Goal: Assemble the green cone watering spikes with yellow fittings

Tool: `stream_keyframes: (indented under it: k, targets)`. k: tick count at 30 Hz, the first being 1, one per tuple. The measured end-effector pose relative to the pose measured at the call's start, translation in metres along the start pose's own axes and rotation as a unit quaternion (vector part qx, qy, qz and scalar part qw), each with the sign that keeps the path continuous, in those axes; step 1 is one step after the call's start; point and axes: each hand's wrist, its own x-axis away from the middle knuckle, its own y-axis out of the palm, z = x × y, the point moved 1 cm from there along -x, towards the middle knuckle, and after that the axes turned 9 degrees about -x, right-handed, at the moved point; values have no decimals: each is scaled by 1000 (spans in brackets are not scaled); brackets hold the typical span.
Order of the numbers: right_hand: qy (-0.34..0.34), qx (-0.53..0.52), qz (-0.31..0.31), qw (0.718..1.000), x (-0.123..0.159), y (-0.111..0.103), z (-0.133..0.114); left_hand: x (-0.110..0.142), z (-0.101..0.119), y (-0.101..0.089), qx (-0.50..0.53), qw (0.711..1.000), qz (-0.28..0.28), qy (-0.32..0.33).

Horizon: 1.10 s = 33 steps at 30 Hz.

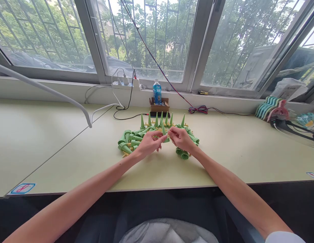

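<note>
In the middle of the table, my left hand (pixel 151 143) is closed on a green watering spike (pixel 163 129), its cone pointing up. My right hand (pixel 182 138) meets it from the other side, thumb and finger pinched at a small yellow piece at the spike's lower end, mostly hidden by the fingertips. Loose green spikes (pixel 125 147) with yellow parts lie in a pile by my left hand. Behind the hands several spikes (pixel 142 121) stand upright in a row, with yellow side pieces. Below my right wrist, green caps (pixel 184 155) show their round openings.
A small cardboard box (pixel 160 107) holds a blue bottle (pixel 157 91), with a phone (pixel 160 114) before it. Cables (pixel 198 109) run along the sill. At right are coloured hangers (pixel 269 108) and a black headband-like object (pixel 293 127). A white stand arm (pixel 57 94) reaches in from the left.
</note>
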Motion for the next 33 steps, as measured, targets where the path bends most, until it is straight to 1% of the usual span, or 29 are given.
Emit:
stream_keyframes:
  k: [6,12,17,20,22,25,29,31,33]
  targets:
    - [-3,10,-4,1000,-1,0,2,-4,-9,1,-27,998,50,17]
    - [-6,20,-6,1000,-1,0,3,-5,-12,1,-115,981,113,108]
    - [1,29,-4,1000,-1,0,5,-5,-14,1,-168,965,127,157]
    - [4,33,2,999,-1,0,5,-5,-14,3,-186,958,129,175]
    - [2,40,9,999,-2,1,6,-5,-12,4,-187,958,129,173]
    - [-7,57,16,998,-2,4,6,-3,-5,5,-168,965,126,155]
    - [-12,64,18,998,-1,4,6,0,5,6,-96,981,107,133]
    - [-4,60,21,998,-1,3,5,0,6,5,-60,987,108,101]
    - [-3,57,25,998,-1,2,4,-2,4,4,-3,990,126,60]
